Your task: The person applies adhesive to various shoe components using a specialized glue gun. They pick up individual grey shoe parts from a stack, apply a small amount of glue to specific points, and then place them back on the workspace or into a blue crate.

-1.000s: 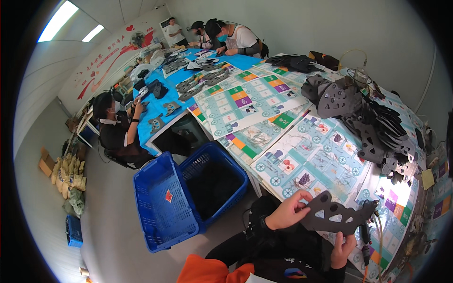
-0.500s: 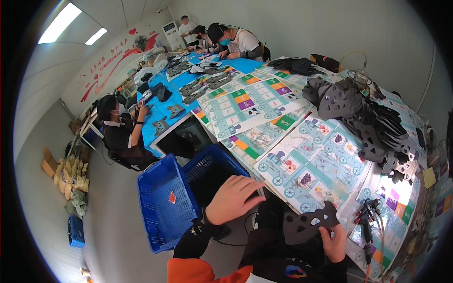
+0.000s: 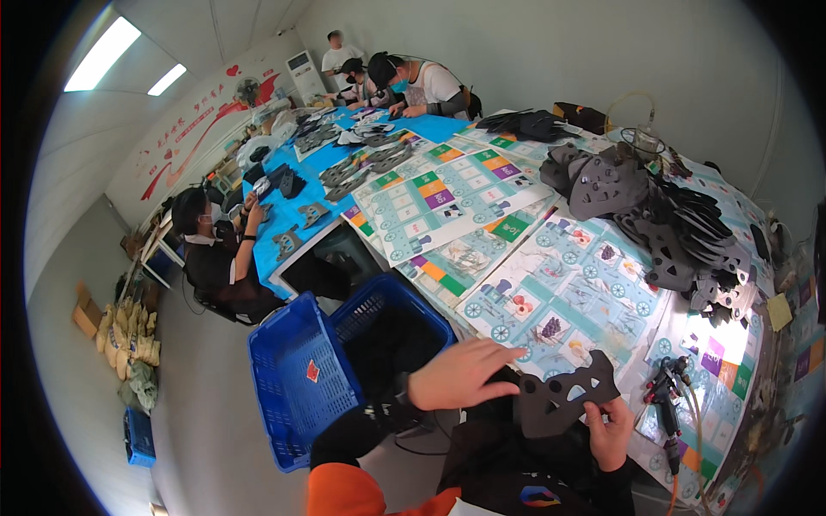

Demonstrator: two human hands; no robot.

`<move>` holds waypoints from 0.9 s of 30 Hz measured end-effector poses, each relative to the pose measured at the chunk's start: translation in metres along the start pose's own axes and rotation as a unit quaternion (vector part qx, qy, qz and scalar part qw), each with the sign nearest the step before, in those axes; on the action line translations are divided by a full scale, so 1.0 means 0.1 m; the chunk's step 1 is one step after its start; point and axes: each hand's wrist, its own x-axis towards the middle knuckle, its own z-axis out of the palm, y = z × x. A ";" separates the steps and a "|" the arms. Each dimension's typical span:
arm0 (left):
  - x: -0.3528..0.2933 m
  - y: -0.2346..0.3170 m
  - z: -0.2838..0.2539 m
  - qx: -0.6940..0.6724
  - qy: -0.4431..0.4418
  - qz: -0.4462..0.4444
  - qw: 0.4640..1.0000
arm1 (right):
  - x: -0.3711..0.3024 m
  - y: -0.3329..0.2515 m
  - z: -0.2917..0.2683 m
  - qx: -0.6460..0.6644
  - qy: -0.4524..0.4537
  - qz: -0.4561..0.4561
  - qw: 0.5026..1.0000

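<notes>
My right hand pinches the right end of a dark grey, flat sheet piece with several cut-out holes, between thumb and fingers. The piece is tilted up above my lap at the table's near edge. My left hand is open, its fingers stretched toward the left end of that piece. Its fingertips lie close to the edge; whether they touch cannot be made out. Similar grey pieces form a big heap at the right of the table.
Printed sheets cover the table. A spray gun with a hose lies at right. Two blue crates stand left of me, one tilted, the other holding dark stuff. Co-workers sit along the blue-covered table; another person stands behind.
My left hand has moved right, from above the crate to the grey piece's left end. The piece has risen slightly in my right hand. The view has shifted a little.
</notes>
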 end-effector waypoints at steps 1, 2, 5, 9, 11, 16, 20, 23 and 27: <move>0.05 0.02 0.11 -0.088 -0.035 -0.031 0.995 | 0.01 0.02 0.02 -0.012 0.000 -0.015 1.000; 0.10 0.03 0.21 -0.175 -0.070 -0.063 0.980 | 0.01 0.04 0.03 -0.025 0.000 -0.030 0.999; 0.26 -0.08 0.58 -0.263 -0.078 -0.055 0.960 | 0.05 0.07 0.06 -0.014 -0.007 -0.024 1.000; 0.49 -0.21 0.95 -0.305 -0.027 -0.061 0.950 | 0.06 0.14 -0.02 -0.043 0.016 -0.055 0.997; 0.54 -0.40 1.11 -0.263 0.056 -0.075 0.960 | 0.07 0.08 0.07 -0.040 0.100 -0.051 0.993; 0.74 -0.51 1.50 -0.248 0.195 -0.063 0.947 | 0.00 0.35 -0.03 -0.097 0.140 -0.075 0.983; 0.71 -0.57 1.65 -0.234 0.194 -0.061 0.951 | -0.01 0.43 -0.04 -0.127 0.135 -0.084 0.979; 0.71 -0.54 1.61 -0.278 0.185 -0.110 0.936 | -0.01 0.42 -0.03 -0.137 0.132 -0.091 0.977; 0.71 -0.54 1.60 -0.290 0.183 -0.120 0.932 | 0.02 0.39 -0.02 -0.139 0.124 -0.090 0.978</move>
